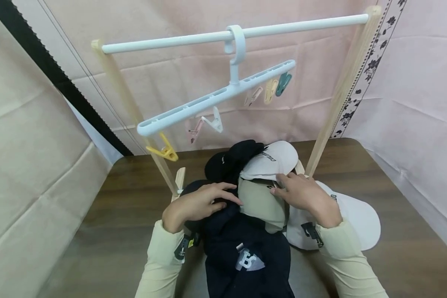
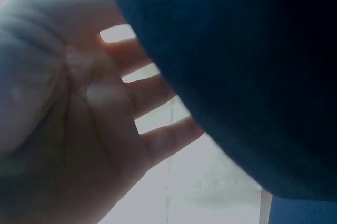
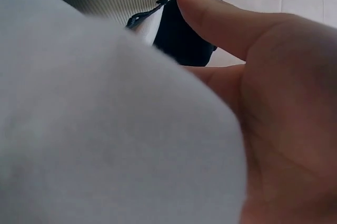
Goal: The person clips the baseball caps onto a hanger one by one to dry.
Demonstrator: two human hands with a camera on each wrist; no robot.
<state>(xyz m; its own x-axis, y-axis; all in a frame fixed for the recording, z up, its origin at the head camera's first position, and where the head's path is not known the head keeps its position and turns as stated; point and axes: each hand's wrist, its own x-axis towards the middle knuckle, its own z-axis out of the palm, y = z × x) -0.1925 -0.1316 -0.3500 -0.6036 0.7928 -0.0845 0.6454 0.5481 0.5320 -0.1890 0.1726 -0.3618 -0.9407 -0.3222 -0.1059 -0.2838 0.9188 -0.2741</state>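
Several caps are heaped on the table. My left hand lies over the dark caps at the pile's left, its fingers reaching toward the beige cap. At the right side of that beige cap, my right hand spreads its thumb and fingers near the lettering. A white cap and a black cap sit behind; a navy cap with a white logo is in front. Under my right wrist lies another white cap. In the left wrist view a dark brim hides my fingertips; a white brim covers much of the right wrist view.
Above the caps, a light-blue hanger hangs tilted from a white rod on wooden posts. It carries several clips, including a yellow one and a green one. Cloth walls surround the wooden table.
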